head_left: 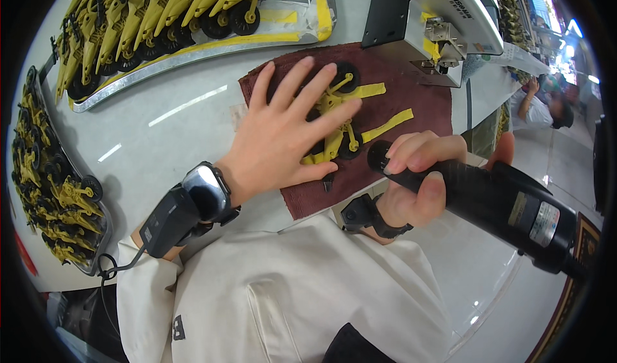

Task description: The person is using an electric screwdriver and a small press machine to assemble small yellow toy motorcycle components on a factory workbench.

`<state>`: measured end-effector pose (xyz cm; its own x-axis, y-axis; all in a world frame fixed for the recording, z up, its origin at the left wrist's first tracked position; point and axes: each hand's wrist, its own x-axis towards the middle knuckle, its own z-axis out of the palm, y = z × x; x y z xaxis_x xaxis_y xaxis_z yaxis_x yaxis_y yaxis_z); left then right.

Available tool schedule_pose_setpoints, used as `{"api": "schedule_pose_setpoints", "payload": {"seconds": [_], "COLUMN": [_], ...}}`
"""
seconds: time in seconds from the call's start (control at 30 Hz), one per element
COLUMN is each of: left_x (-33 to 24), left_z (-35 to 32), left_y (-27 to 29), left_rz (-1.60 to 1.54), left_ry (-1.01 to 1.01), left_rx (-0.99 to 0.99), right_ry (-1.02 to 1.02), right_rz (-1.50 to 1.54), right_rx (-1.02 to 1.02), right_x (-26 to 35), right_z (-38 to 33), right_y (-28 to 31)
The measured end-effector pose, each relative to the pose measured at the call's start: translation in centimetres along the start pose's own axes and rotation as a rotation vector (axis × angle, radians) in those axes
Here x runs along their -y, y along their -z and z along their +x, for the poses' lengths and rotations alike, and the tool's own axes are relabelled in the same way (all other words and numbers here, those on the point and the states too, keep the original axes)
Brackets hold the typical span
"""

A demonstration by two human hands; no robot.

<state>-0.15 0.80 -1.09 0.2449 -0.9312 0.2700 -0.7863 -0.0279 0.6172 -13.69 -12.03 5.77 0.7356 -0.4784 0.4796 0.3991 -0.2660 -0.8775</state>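
Observation:
My left hand (283, 128) lies spread with its palm down over a yellow toy vehicle (334, 143) with black wheels. Its fingers reach across the toy and hide much of it. The toy rests on a maroon cloth (418, 106), beside two yellow strips (388, 125). To the right, my right hand (424, 170) is wrapped round a black electric screwdriver (488, 199). The tool's nose points left, close to the toy's near wheel and apart from it; I cannot make out a bit. Its cable end is at the lower right.
A metal-edged tray (193, 59) of several yellow toy vehicles fills the far left. Another tray (106, 234) of yellow parts stands at the left edge. Beyond the cloth is a black and white boxy machine (450, 35) with a metal fixture. Another person (543, 109) is in the right background.

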Motion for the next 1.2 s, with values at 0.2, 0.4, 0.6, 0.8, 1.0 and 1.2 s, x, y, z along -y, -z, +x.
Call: {"api": "schedule_pose_setpoints", "payload": {"seconds": [0.2, 0.4, 0.6, 0.8, 1.0, 1.2], "left_x": [-0.6, -1.6, -1.6, -1.7, -1.6, -1.2], "left_z": [0.1, -0.1, -0.6, -0.7, -0.6, -0.5], "left_y": [-0.6, -1.1, -1.7, -2.0, -2.1, -1.8], "left_rz": [0.024, 0.115, 0.153, 0.117, 0.116, 0.118], "left_ry": [-0.133, -0.114, -0.082, -0.08, -0.086, -0.1], "left_rx": [0.118, 0.088, 0.046, 0.024, 0.025, 0.039], "right_ry": [-0.03, -0.043, -0.055, -0.087, -0.112, -0.09], "right_rz": [0.029, 0.032, 0.034, 0.008, 0.008, -0.117], "right_rx": [0.044, 0.048, 0.073, 0.2, 0.093, 0.083], "right_x": [0.3, 0.5, 0.4, 0.8, 0.4, 0.3], "right_z": [-0.3, -0.8, -0.8, -0.3, -0.3, 0.0], "right_y": [0.4, 0.3, 0.0, 0.8, 0.5, 0.4]}}
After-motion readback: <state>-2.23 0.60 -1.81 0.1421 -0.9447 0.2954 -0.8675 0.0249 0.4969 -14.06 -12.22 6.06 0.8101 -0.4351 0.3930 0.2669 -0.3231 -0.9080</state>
